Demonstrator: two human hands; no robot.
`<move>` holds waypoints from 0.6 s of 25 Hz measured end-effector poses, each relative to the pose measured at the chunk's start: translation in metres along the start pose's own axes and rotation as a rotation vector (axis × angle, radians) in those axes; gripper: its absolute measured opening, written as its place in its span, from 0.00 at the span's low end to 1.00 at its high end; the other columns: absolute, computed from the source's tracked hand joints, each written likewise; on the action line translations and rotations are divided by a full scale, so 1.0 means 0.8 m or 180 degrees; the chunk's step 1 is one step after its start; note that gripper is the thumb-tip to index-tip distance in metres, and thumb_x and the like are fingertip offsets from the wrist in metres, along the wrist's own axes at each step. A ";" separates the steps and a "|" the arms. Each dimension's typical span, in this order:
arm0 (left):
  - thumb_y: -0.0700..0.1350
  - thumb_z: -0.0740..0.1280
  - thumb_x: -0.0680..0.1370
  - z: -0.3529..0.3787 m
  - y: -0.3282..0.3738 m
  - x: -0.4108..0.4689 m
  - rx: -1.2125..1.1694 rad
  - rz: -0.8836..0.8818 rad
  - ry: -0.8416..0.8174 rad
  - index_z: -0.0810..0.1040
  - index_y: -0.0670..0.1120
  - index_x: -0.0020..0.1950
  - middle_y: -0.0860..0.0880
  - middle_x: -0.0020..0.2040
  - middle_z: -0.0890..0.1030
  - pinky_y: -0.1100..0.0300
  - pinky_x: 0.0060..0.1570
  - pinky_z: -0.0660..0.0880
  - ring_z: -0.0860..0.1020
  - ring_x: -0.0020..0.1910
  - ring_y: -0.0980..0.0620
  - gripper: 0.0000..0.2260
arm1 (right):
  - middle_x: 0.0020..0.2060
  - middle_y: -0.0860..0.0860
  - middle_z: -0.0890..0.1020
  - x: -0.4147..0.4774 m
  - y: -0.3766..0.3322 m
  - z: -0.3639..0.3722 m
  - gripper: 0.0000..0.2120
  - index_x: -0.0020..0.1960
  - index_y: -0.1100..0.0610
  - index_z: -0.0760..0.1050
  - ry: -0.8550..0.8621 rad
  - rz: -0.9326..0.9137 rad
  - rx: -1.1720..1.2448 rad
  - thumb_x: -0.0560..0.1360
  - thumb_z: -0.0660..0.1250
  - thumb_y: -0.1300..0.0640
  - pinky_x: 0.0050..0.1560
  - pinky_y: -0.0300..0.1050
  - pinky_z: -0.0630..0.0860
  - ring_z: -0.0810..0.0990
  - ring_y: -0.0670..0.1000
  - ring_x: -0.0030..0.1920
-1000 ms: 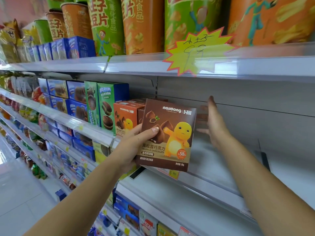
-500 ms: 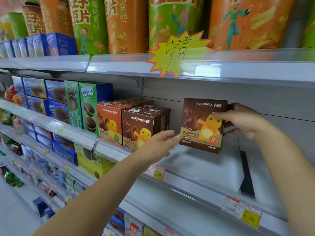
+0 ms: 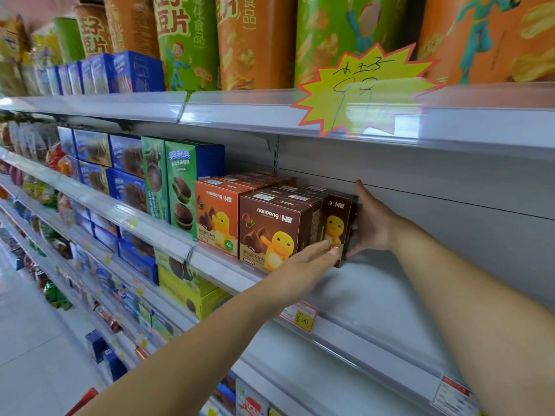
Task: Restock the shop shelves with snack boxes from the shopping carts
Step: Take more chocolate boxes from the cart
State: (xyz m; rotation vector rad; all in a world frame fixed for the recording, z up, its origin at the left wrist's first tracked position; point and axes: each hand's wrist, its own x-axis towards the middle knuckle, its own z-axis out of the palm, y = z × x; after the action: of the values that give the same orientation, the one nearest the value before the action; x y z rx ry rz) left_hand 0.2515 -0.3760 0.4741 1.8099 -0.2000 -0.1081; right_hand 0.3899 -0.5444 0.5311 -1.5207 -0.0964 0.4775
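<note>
Two hands on box; now shelved

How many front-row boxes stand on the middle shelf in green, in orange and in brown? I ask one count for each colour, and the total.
Green cookie boxes: 2
Orange nailoong box: 1
Brown nailoong boxes: 2
Total: 5

Glossy cardboard box, smooth metal shelf
</note>
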 end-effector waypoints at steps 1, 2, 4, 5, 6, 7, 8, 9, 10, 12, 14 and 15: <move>0.65 0.60 0.79 0.000 0.000 0.000 -0.0020 -0.0012 0.0014 0.62 0.61 0.76 0.57 0.76 0.65 0.47 0.75 0.62 0.64 0.74 0.51 0.27 | 0.62 0.59 0.76 0.009 -0.001 0.005 0.36 0.63 0.47 0.75 -0.0002 0.0027 -0.0007 0.71 0.49 0.24 0.58 0.82 0.61 0.72 0.66 0.64; 0.64 0.60 0.79 0.000 -0.001 0.001 -0.0034 -0.0017 0.0041 0.62 0.61 0.76 0.57 0.76 0.65 0.47 0.75 0.62 0.64 0.74 0.51 0.26 | 0.62 0.59 0.76 0.016 -0.001 0.009 0.34 0.61 0.47 0.76 0.0019 0.0039 -0.0021 0.73 0.47 0.25 0.60 0.81 0.61 0.72 0.65 0.64; 0.64 0.60 0.78 0.001 -0.004 0.001 -0.0060 0.0020 0.0096 0.63 0.61 0.76 0.57 0.75 0.66 0.48 0.74 0.63 0.65 0.74 0.53 0.26 | 0.63 0.58 0.76 0.031 -0.002 0.019 0.31 0.58 0.47 0.77 0.0103 0.0024 -0.0087 0.76 0.46 0.29 0.62 0.79 0.61 0.73 0.64 0.64; 0.66 0.62 0.77 0.002 -0.006 0.000 -0.0089 0.0046 0.0123 0.64 0.62 0.76 0.58 0.75 0.66 0.48 0.74 0.63 0.65 0.74 0.54 0.28 | 0.64 0.58 0.76 0.036 -0.003 0.024 0.30 0.58 0.47 0.77 0.0158 0.0022 -0.0116 0.76 0.46 0.30 0.62 0.78 0.61 0.73 0.64 0.64; 0.68 0.63 0.74 0.003 -0.008 -0.001 -0.0136 0.0060 0.0167 0.65 0.62 0.75 0.58 0.74 0.68 0.49 0.74 0.63 0.66 0.73 0.55 0.30 | 0.65 0.57 0.76 0.040 -0.004 0.030 0.29 0.60 0.47 0.76 0.0202 0.0026 -0.0134 0.76 0.47 0.31 0.63 0.77 0.61 0.73 0.63 0.64; 0.69 0.64 0.71 0.003 -0.010 -0.003 -0.0204 0.0066 0.0203 0.66 0.63 0.74 0.59 0.74 0.69 0.49 0.74 0.64 0.67 0.73 0.56 0.32 | 0.66 0.57 0.75 0.044 -0.004 0.035 0.30 0.63 0.47 0.75 0.0242 0.0036 -0.0155 0.76 0.47 0.31 0.63 0.77 0.60 0.73 0.63 0.64; 0.68 0.64 0.70 0.003 -0.011 -0.004 -0.0274 0.0076 0.0227 0.66 0.63 0.74 0.59 0.73 0.70 0.50 0.74 0.64 0.68 0.72 0.56 0.33 | 0.67 0.57 0.75 0.046 -0.005 0.039 0.32 0.66 0.47 0.73 0.0258 0.0060 -0.0175 0.76 0.46 0.30 0.64 0.76 0.60 0.73 0.63 0.65; 0.67 0.64 0.71 0.003 -0.011 -0.006 -0.0334 0.0097 0.0237 0.67 0.62 0.74 0.58 0.73 0.70 0.51 0.73 0.65 0.68 0.72 0.56 0.32 | 0.67 0.57 0.75 0.047 -0.005 0.042 0.34 0.68 0.48 0.72 0.0270 0.0076 -0.0166 0.75 0.45 0.29 0.65 0.75 0.60 0.72 0.62 0.65; 0.66 0.64 0.72 0.003 -0.011 -0.009 -0.0379 0.0117 0.0240 0.66 0.62 0.74 0.58 0.73 0.70 0.51 0.73 0.66 0.69 0.71 0.56 0.31 | 0.67 0.57 0.75 0.047 -0.005 0.044 0.36 0.68 0.48 0.72 0.0286 0.0072 -0.0142 0.75 0.43 0.28 0.65 0.75 0.60 0.72 0.62 0.65; 0.66 0.63 0.72 0.003 -0.010 -0.016 -0.0433 0.0148 0.0246 0.67 0.62 0.74 0.57 0.74 0.69 0.51 0.73 0.66 0.69 0.71 0.55 0.30 | 0.65 0.57 0.75 0.036 -0.005 0.048 0.37 0.65 0.49 0.73 0.0403 -0.0023 -0.0142 0.75 0.42 0.27 0.64 0.75 0.61 0.73 0.62 0.64; 0.68 0.63 0.70 0.002 -0.009 -0.022 -0.0438 0.0180 0.0212 0.67 0.63 0.74 0.57 0.75 0.68 0.50 0.73 0.66 0.70 0.71 0.54 0.32 | 0.65 0.57 0.74 0.017 -0.007 0.049 0.37 0.67 0.50 0.72 0.0677 -0.0171 -0.0295 0.75 0.43 0.27 0.64 0.73 0.61 0.72 0.61 0.64; 0.68 0.62 0.71 0.001 -0.009 -0.026 -0.0436 0.0210 0.0187 0.66 0.63 0.74 0.57 0.75 0.68 0.50 0.72 0.66 0.70 0.71 0.54 0.32 | 0.66 0.57 0.73 0.005 -0.009 0.048 0.37 0.69 0.51 0.71 0.0875 -0.0253 -0.0395 0.76 0.43 0.28 0.64 0.70 0.61 0.71 0.61 0.65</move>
State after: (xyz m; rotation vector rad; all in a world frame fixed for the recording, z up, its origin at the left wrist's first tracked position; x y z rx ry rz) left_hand 0.2314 -0.3711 0.4665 1.6663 -0.2056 -0.0214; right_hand 0.3817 -0.5066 0.5398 -1.6836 0.0284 0.1987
